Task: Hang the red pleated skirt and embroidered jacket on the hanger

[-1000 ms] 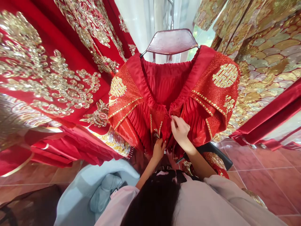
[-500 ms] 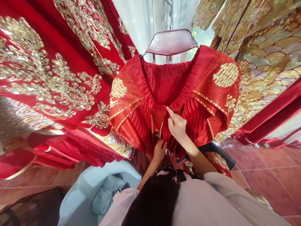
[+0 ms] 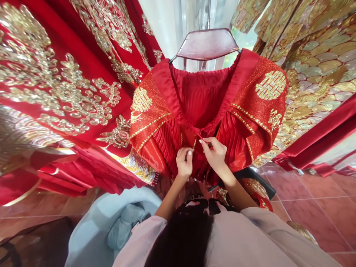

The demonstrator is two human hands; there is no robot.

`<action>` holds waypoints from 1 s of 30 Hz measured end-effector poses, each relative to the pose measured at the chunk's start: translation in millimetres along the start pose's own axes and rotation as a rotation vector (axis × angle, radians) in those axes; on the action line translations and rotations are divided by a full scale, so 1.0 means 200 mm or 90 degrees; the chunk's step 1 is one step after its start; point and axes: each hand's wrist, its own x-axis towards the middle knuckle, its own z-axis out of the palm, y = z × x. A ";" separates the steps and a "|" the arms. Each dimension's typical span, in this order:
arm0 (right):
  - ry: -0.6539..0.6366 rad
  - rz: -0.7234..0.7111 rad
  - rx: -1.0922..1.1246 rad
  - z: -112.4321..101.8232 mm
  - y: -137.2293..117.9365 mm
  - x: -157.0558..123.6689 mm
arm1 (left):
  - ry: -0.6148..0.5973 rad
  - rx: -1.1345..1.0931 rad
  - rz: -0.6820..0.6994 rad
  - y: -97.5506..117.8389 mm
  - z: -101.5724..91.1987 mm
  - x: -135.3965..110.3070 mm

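Observation:
A red pleated garment with gold trim and gold emblems hangs open on a dark red hanger in front of me. My left hand is closed on the front edge of the garment, just below where its two sides meet. My right hand pinches the fabric at that meeting point, thumb and forefinger pressed together. The two hands sit close side by side. What lies between the fingertips is too small to make out.
Red robes with heavy gold embroidery hang at the left. Gold scale-patterned cloth hangs at the right. A pale blue bag or basket stands on the red tiled floor at lower left. A window is behind the hanger.
My left hand has risen from lower on the garment to beside my right hand. My right hand has closed into a pinch at the front closure.

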 end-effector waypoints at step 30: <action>-0.398 0.407 0.372 -0.07 -0.04 -0.01 | -0.165 -0.475 -0.345 0.07 0.09 -0.11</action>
